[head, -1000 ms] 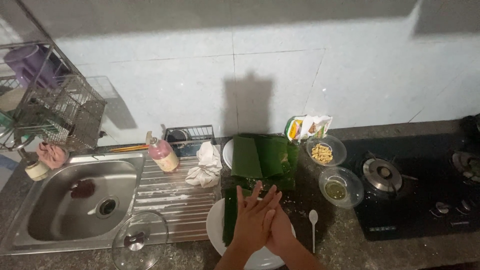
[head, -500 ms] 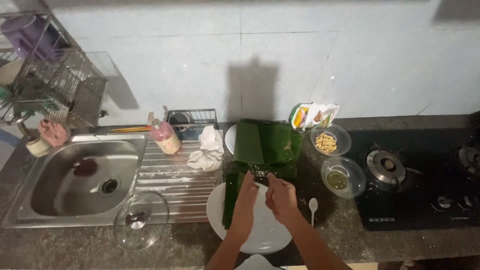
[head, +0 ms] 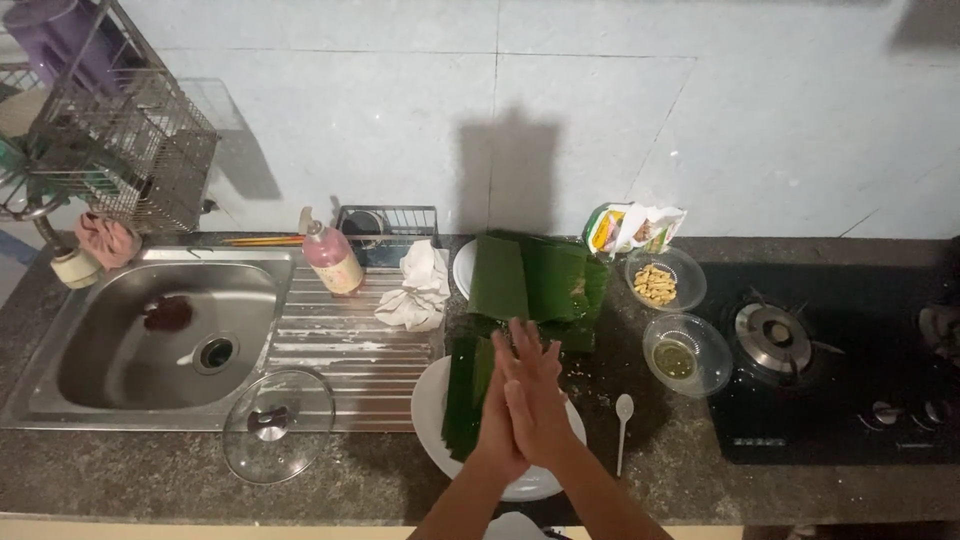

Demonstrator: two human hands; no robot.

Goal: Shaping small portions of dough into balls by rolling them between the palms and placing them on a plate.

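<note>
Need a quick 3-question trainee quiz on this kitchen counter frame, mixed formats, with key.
1. True or false: the left hand and right hand are pressed together, palm to palm, above the white plate.
2. Which thing lies just right of the plate? A) white spoon B) glass lid C) pink soap bottle
3. Fill in: the folded banana leaves sit between the crumpled white cloth and the bowl of ____ pieces.

Key: 1 true; 2 A; 3 yellow.
</note>
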